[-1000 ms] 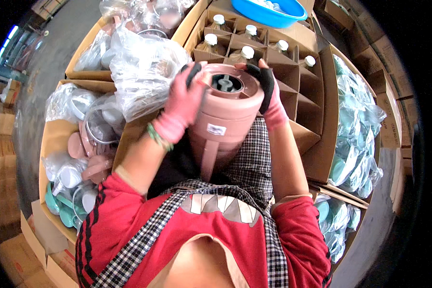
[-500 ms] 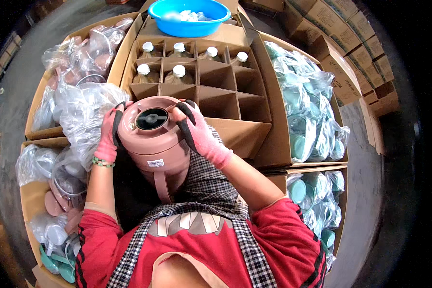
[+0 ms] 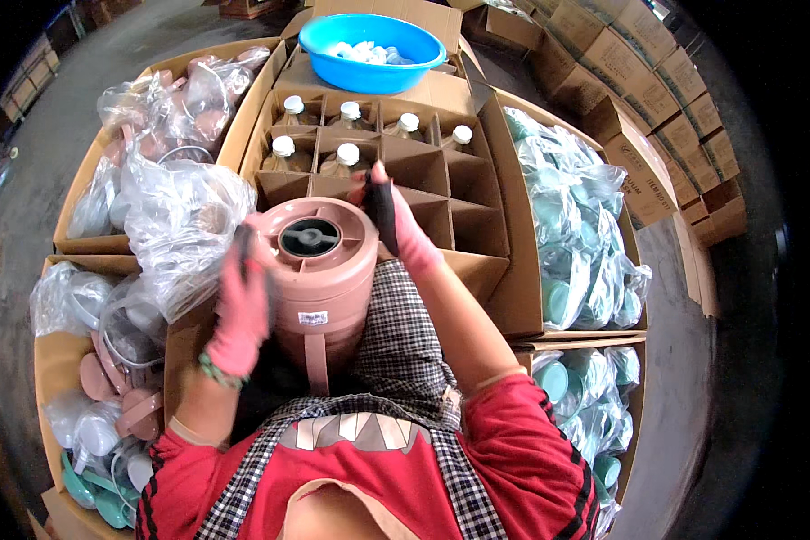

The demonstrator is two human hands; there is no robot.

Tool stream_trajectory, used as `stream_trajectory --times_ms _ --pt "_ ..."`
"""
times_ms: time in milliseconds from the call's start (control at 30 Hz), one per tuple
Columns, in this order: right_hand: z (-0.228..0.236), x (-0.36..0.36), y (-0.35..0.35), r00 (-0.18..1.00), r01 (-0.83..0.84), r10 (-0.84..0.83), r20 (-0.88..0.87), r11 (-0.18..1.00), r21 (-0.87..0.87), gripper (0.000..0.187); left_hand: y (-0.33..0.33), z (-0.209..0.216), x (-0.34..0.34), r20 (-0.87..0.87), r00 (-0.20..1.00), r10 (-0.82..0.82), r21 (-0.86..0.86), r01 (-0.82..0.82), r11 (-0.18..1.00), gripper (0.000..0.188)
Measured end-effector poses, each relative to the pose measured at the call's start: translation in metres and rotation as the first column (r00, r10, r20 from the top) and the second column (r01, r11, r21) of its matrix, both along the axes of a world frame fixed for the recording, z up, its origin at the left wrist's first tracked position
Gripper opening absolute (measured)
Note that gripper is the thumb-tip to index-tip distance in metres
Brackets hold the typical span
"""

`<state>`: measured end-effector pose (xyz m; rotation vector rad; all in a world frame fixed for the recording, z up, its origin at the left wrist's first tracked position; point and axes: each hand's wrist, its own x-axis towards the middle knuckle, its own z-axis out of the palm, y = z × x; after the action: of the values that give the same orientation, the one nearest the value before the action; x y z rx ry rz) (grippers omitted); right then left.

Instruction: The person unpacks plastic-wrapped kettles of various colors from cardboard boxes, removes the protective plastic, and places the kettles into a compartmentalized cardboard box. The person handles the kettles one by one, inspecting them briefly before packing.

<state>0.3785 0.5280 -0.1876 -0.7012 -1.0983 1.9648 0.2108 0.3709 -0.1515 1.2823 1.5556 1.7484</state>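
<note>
A pink insulated jug (image 3: 324, 274) stands at my lap, its handle toward me and a small white label above the handle. Its round top has a black stopper (image 3: 310, 238) in the middle. My left hand (image 3: 243, 310), in a pink and black glove with bare fingertips, is at the jug's left side; motion smears its fingers. At the right of the rim, my right hand (image 3: 405, 225) wears a similar glove. Its fingers point up and are apart, holding nothing; whether the palm touches the jug is hard to tell.
Ahead is a divided carton (image 3: 470, 184) with several white-capped bottles (image 3: 346, 157). A blue basin (image 3: 369, 76) with small white pieces sits beyond. Cartons of bagged pink parts (image 3: 175, 184) and mixed parts (image 3: 99, 427) lie left, bagged green parts (image 3: 576, 225) right. Stacked boxes (image 3: 621, 67) rise far right.
The jug's top has shifted right, and the jug sits more upright. My right hand has come off the rim and opened upward. My left hand has slid lower along the side.
</note>
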Motion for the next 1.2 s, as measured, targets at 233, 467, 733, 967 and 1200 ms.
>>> stream_trajectory --times_ms 233,467,733,967,1200 --pt "0.037 -0.007 -0.077 0.905 -0.067 -0.248 0.345 0.719 0.692 0.037 0.033 -0.001 -0.056 0.25 0.94 -0.23 -0.062 0.253 0.966 0.032" --pt "0.01 -0.025 -0.007 0.977 -0.158 0.109 -0.184 0.948 -0.276 0.033 -0.007 0.046 0.017 -0.542 0.84 -0.005 0.132 0.091 0.987 0.016" --pt "0.032 -0.002 -0.056 0.987 -0.063 0.028 0.156 0.972 0.226 0.024 0.024 -0.005 -0.037 0.313 0.916 -0.253 0.107 0.231 0.967 0.014" --pt "0.111 0.015 -0.068 0.595 -0.795 -0.153 0.789 0.033 0.606 0.038 0.045 -0.08 -0.04 0.558 -0.827 0.075 0.541 0.43 0.723 0.032" --pt "0.146 -0.021 -0.054 0.633 -0.494 -0.173 0.755 -0.841 0.221 0.024 0.044 -0.062 -0.035 0.396 -0.866 0.305 0.568 0.492 0.66 0.026"
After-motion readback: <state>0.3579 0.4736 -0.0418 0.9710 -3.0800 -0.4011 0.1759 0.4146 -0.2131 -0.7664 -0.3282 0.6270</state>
